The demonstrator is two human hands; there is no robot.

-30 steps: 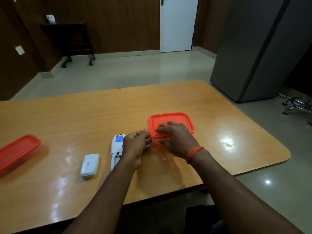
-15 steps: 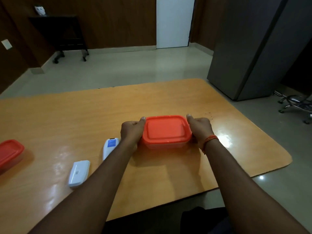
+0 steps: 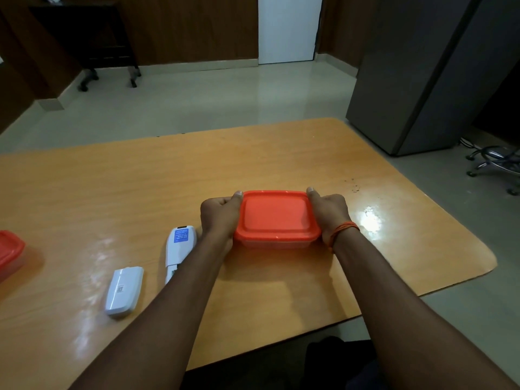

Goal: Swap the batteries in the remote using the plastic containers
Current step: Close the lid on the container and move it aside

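A plastic container with an orange lid (image 3: 275, 216) sits on the wooden table (image 3: 140, 187) in front of me. My left hand (image 3: 221, 218) grips its left side and my right hand (image 3: 330, 213) grips its right side, thumbs along the far corners. What is inside cannot be seen. The white remote (image 3: 180, 247) lies face down just left of my left wrist, partly hidden by my forearm. Its white battery cover (image 3: 123, 291) lies apart, further left. A second orange-lidded container (image 3: 9, 253) stands at the left edge of the view.
The table's near edge runs under my forearms and its rounded right corner lies to the right. A grey cabinet (image 3: 430, 74) stands on the floor at the right, with a chair base (image 3: 495, 164) beside it. A dark side table (image 3: 84, 40) stands at the far wall.
One second ago my right hand lay flat on the lid and my left hand was by the remote. Now both hands grip the container's sides, and it sits nearer to me.
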